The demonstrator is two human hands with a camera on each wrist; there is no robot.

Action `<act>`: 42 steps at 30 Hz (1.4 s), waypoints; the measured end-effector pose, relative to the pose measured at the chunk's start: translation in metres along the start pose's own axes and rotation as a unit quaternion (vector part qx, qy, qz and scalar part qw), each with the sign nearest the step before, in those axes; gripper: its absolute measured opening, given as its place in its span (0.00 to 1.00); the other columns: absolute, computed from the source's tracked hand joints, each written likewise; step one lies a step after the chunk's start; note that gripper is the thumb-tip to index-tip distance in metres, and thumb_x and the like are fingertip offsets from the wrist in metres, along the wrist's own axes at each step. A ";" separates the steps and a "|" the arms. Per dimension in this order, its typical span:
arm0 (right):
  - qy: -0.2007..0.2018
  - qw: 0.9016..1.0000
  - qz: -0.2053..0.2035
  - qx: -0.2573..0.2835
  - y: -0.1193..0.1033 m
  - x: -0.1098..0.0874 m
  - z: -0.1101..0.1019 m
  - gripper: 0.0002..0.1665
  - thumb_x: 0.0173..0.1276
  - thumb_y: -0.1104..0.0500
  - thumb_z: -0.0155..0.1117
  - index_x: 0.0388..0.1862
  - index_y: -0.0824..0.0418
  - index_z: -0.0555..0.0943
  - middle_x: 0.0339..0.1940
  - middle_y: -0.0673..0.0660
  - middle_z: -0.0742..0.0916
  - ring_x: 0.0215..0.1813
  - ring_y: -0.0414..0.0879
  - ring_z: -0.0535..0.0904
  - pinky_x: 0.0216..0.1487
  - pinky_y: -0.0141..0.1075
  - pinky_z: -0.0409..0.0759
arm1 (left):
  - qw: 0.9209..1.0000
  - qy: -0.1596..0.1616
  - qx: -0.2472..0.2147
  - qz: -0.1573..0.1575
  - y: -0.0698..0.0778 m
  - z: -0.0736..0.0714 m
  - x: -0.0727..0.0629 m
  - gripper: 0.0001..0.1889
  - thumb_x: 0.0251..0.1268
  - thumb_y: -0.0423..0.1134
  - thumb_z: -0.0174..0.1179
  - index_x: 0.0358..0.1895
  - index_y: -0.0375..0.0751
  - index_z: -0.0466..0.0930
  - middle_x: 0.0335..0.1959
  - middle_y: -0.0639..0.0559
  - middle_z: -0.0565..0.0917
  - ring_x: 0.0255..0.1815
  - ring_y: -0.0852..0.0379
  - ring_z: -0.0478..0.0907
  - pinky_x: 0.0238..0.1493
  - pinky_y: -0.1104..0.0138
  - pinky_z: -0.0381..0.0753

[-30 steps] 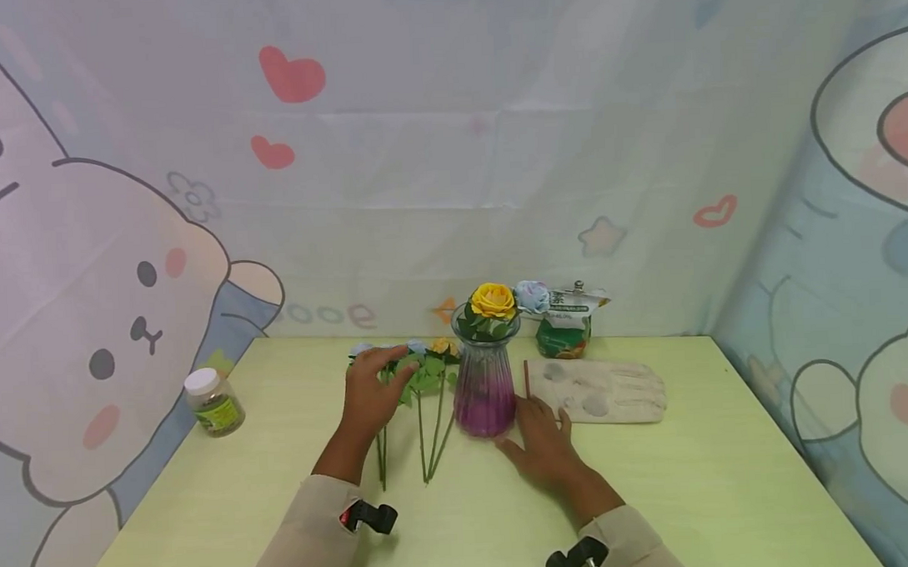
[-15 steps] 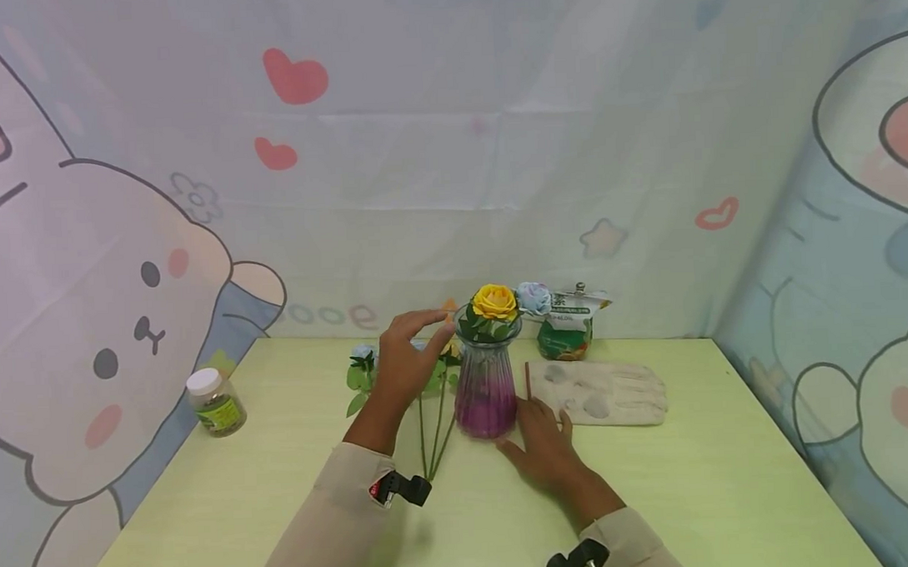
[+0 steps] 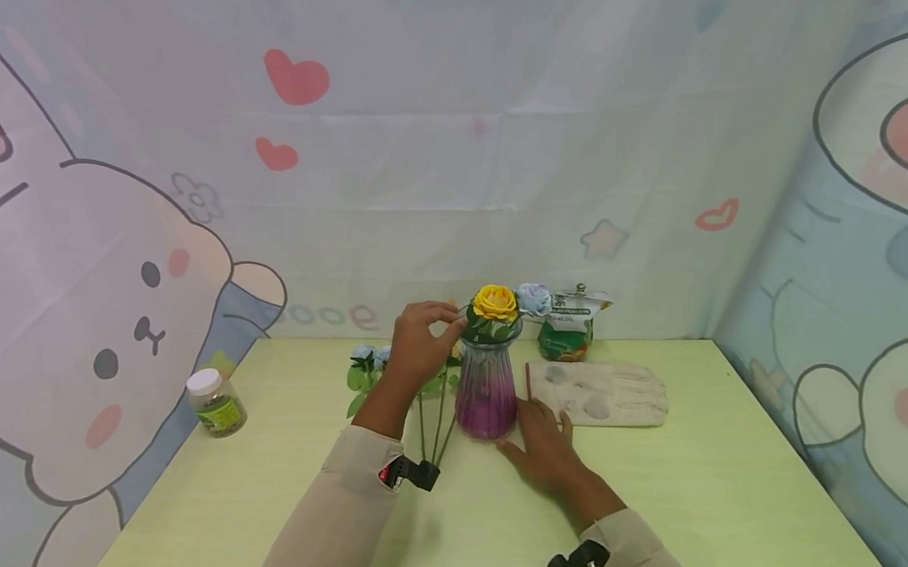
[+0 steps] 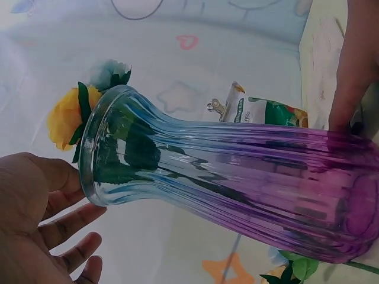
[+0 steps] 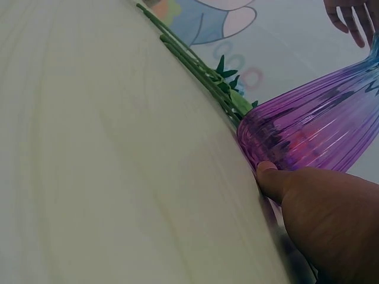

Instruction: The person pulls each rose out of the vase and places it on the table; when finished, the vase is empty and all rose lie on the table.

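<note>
A ribbed glass vase (image 3: 485,391), clear at the top and purple below, stands upright on the table. It holds a yellow rose (image 3: 494,302) and a pale blue rose (image 3: 533,298), heads above the rim. My left hand (image 3: 420,343) has thumb and index finger at the left side of the rim, pinching it; in the left wrist view its other fingers (image 4: 77,251) are spread off the glass. My right hand (image 3: 546,451) holds the vase's base from the right, thumb at the front (image 5: 273,179); its other fingers are partly hidden there.
More artificial flowers (image 3: 363,370), with green leaves and long stems, lie left of the vase. A white-capped jar (image 3: 216,403) stands farther left. Behind right are a clipped green-and-white pouch (image 3: 566,334) and flat whitish gloves (image 3: 600,393). A printed cloth (image 3: 449,150) hangs behind.
My left hand has moved right from above the lying flowers to the vase's rim, uncovering the blue blooms at the left. My right hand has stayed at the base.
</note>
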State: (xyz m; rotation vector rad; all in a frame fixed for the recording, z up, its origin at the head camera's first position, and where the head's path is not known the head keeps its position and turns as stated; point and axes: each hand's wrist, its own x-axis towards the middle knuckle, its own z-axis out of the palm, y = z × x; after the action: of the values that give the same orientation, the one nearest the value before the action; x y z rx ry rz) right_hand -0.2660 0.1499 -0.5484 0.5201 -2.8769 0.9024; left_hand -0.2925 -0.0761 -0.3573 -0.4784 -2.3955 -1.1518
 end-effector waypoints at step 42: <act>-0.013 1.000 0.003 -0.015 0.002 0.002 0.000 0.48 0.82 0.39 0.64 0.89 0.62 0.61 0.87 0.61 0.72 0.90 0.63 0.58 0.84 0.78 0.42 | 0.872 -0.084 -0.473 -0.095 -0.001 -0.027 -0.009 0.31 0.95 0.52 0.36 0.61 0.31 0.86 0.51 0.52 0.95 0.56 0.57 0.91 0.68 0.61 0.86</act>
State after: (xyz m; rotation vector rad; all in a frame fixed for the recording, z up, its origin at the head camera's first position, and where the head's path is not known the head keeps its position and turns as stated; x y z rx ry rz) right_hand -0.2685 0.1511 -0.5497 0.5232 -2.9118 0.8583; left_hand -0.2791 -0.0994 -0.3480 -0.6503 -1.8656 -2.4500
